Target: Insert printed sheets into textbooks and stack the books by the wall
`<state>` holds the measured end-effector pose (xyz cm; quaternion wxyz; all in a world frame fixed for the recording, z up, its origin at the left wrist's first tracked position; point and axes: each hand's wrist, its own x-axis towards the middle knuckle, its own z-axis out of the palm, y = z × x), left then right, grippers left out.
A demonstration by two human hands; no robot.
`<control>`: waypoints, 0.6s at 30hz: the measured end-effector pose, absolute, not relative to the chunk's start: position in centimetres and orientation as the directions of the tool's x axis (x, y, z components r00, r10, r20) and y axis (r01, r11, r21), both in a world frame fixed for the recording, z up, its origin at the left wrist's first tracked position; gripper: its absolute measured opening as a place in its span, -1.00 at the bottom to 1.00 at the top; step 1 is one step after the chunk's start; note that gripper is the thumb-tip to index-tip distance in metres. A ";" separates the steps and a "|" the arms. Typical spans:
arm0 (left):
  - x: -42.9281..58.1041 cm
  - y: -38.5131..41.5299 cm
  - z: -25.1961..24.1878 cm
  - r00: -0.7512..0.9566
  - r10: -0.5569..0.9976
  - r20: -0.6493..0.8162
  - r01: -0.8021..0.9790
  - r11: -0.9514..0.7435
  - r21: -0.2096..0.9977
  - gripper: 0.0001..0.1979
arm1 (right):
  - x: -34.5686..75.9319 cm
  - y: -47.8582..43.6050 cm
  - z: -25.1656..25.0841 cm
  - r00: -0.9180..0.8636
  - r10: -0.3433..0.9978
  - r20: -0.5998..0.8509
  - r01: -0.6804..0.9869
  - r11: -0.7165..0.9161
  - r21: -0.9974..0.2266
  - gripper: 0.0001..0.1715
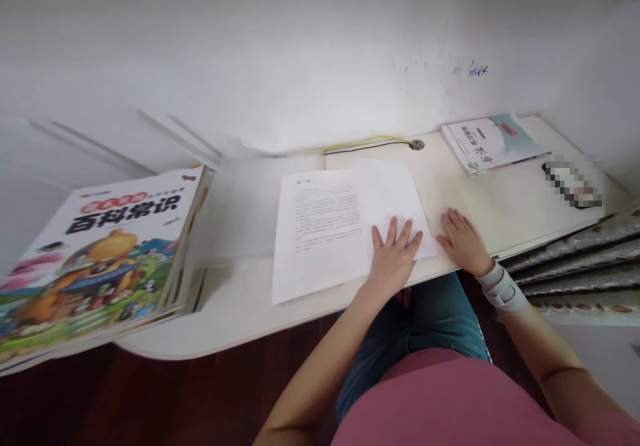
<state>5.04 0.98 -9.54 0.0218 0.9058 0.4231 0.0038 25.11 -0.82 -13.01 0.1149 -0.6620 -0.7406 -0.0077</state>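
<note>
Evenly spread, the left hand (393, 263) presses on a folded printed paper sheet (320, 233) on a white desk (500, 193), while the spread right hand (463, 241) lies flat on the desk just beside the paper, pinching nothing.

White paper (320, 233) lying flat, bit crooked, on white desk (505, 199); small black words left, blank part right.

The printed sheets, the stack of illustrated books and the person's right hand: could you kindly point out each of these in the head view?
Printed sheets (325, 229): head view, on the text of the top page.
Stack of illustrated books (95, 286): head view, on the top book's cover.
Right hand (464, 241): head view, on the back of the hand.
</note>
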 end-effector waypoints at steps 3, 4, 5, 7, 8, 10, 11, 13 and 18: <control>5.4 1.0 -9.4 0.640 0.768 -0.029 0.768 -0.639 0.043 -0.45 | 25.3 -0.8 -13.3 -0.095 0.974 0.204 0.973 0.135 -0.190 -0.42; 5.5 1.0 -9.4 0.638 0.769 -0.034 0.770 -0.637 0.044 -0.46 | 25.3 -0.8 -13.4 -0.098 0.972 0.211 0.968 0.142 -0.205 -0.42; 5.8 1.0 -9.4 0.635 0.772 -0.036 0.772 -0.634 0.044 -0.46 | 25.4 -0.8 -13.4 -0.101 0.971 0.217 0.965 0.149 -0.217 -0.43; 6.4 0.9 -9.3 0.626 0.779 -0.033 0.780 -0.625 0.041 -0.48 | 25.4 -0.7 -13.4 -0.103 0.969 0.226 0.960 0.156 -0.233 -0.43; 6.7 0.9 -9.3 0.620 0.784 -0.029 0.784 -0.619 0.039 -0.48 | 25.3 -0.7 -13.4 -0.102 0.968 0.229 0.959 0.157 -0.237 -0.44; 7.1 0.7 -9.3 0.605 0.796 -0.023 0.796 -0.605 0.035 -0.49 | 25.3 -0.7 -13.2 -0.100 0.968 0.232 0.958 0.157 -0.241 -0.44; 7.3 0.7 -9.4 0.597 0.802 -0.023 0.802 -0.597 0.034 -0.49 | 25.2 -0.6 -13.1 -0.100 0.968 0.231 0.959 0.155 -0.238 -0.43; 7.3 0.5 -9.5 0.585 0.811 -0.026 0.811 -0.584 0.037 -0.49 | 25.2 -0.7 -12.8 -0.094 0.970 0.223 0.966 0.143 -0.215 -0.43; 6.0 -0.1 -10.4 0.571 0.820 -0.031 0.821 -0.570 0.041 -0.48 | 25.4 -1.1 -12.1 -0.071 0.978 0.196 0.992 0.089 -0.084 -0.41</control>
